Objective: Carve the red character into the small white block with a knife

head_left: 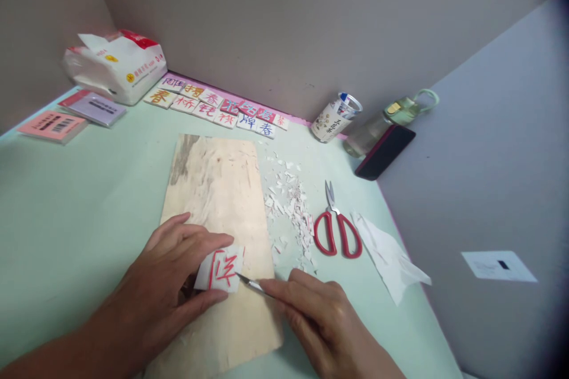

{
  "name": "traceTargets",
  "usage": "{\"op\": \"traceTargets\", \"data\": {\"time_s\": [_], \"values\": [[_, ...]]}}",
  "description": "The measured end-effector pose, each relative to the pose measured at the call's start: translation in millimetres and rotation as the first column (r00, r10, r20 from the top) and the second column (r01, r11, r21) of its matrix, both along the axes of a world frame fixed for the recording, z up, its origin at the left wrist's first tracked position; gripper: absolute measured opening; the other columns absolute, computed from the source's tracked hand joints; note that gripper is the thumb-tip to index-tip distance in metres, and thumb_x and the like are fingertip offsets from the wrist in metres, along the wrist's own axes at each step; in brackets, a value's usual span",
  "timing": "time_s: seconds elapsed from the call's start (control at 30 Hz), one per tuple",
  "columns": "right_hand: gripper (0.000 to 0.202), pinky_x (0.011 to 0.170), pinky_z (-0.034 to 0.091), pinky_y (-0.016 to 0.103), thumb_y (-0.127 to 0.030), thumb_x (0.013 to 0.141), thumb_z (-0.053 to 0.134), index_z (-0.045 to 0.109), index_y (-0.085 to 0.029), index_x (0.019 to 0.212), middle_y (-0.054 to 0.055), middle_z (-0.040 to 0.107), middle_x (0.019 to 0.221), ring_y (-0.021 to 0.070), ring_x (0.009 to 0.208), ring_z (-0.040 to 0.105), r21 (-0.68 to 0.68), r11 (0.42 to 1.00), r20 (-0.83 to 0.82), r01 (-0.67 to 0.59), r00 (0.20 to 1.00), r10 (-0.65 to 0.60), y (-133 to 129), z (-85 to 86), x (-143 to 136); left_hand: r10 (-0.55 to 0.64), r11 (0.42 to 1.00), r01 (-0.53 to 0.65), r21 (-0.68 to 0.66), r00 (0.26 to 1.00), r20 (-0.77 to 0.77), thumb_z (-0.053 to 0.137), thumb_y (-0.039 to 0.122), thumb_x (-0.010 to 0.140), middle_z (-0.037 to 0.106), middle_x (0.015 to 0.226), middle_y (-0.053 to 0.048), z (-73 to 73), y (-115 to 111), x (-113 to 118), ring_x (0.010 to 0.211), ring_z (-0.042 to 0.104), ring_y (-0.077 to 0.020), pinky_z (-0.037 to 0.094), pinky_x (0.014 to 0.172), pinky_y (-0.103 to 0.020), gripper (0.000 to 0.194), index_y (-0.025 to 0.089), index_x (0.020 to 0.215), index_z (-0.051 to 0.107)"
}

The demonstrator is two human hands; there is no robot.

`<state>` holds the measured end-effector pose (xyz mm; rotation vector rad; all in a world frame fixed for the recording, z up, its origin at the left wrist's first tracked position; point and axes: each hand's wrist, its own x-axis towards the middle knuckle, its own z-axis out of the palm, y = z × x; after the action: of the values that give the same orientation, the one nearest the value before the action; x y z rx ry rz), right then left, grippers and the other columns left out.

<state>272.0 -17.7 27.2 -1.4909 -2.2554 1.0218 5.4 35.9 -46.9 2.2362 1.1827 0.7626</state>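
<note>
On the pale-green tabletop lies a rectangular light-wood board; over it, left hand's fingers pinch a white red-marked square block; right hand's fingers pinch a slim metal knife; shallow, controlled strokes seem best.

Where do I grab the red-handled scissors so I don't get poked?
Probably by the red handles, coming from the near side: the scissors lie flat, loops toward the camera, with the pointed blades facing away.
</note>
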Motion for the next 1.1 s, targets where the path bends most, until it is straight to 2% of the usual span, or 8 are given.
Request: {"op": "traceTargets", "data": {"time_s": [0.2,0.33,0.47,0.63,0.9,1.1], "values": [[0.037,0.064,0.046,0.027,-0.016,0.104,0.045,0.063,-0.030,0.134,0.001,0.065,0.087,0.0143,0.073,0.065,0.019,1.000,0.032,0.015,0.999,-0.015,-2.2,0.5,-2.8,-0.003,1.000,0.003,-0.011,1.000,-0.015,0.065,0.052,0.092,0.068,0.116,-0.001,0.4,0.1,0.0,0.119,0.058,-0.0282,0.027,0.120,-0.058,0.044,0.035,0.132,0.055],[0.034,0.058,0.049,0.027,-0.017,0.105,0.044,0.062,-0.022,0.133,0.003,0.067,0.086,0.0154,0.068,0.065,0.191,0.981,0.130,-0.040,0.991,0.015,-6.5,0.4,-7.0,-0.009,1.000,0.009,0.004,1.000,-0.019,0.064,0.051,0.093,0.069,0.116,-0.001,2.2,0.2,0.1,0.116,0.059,-0.0278,0.027,0.120,-0.058,0.043,0.034,0.132,0.055],[0.039,0.047,0.044,0.026,-0.013,0.106,0.038,0.058,-0.010,0.139,0.004,0.065,0.075,0.0136,0.054,0.058,0.416,0.888,0.275,-0.198,0.958,0.084,-13.8,-4.5,-10.6,-0.003,1.000,0.003,0.008,0.999,-0.034,0.063,0.052,0.094,0.069,0.115,0.001,3.4,-0.1,0.5,0.116,0.059,-0.0257,0.026,0.121,-0.053,0.042,0.034,0.131,0.055],[0.038,0.044,0.041,0.024,-0.006,0.102,0.045,0.059,-0.007,0.137,0.002,0.064,0.068,0.0119,0.052,0.056,0.566,0.766,0.410,-0.304,0.910,0.059,-23.8,-17.5,-19.2,0.002,0.999,-0.001,0.034,0.999,-0.041,0.062,0.053,0.094,0.069,0.115,0.003,3.5,-0.7,1.1,0.118,0.059,-0.0255,0.024,0.122,-0.049,0.041,0.036,0.131,0.053],[0.032,0.040,0.036,0.026,-0.003,0.101,0.049,0.064,-0.009,0.128,0.001,0.065,0.066,0.0111,0.047,0.053,0.675,0.689,0.407,-0.263,0.912,-0.050,-24.7,-25.1,-31.3,0.011,0.993,-0.004,0.119,0.999,-0.050,0.058,0.055,0.096,0.071,0.119,0.003,4.6,-2.1,4.6,0.118,0.058,-0.0285,0.029,0.119,-0.049,0.040,0.035,0.130,0.050],[0.027,0.040,0.038,0.028,-0.002,0.100,0.047,0.069,-0.003,0.116,0.003,0.067,0.066,0.0118,0.047,0.055,0.718,0.637,0.427,-0.281,0.900,-0.085,-20.3,-25.5,-37.4,-0.011,0.986,0.023,0.166,0.997,-0.074,0.064,0.049,0.094,0.071,0.113,0.003,2.2,0.1,1.5,0.110,0.063,-0.0271,0.027,0.117,-0.047,0.043,0.031,0.129,0.049]]}}
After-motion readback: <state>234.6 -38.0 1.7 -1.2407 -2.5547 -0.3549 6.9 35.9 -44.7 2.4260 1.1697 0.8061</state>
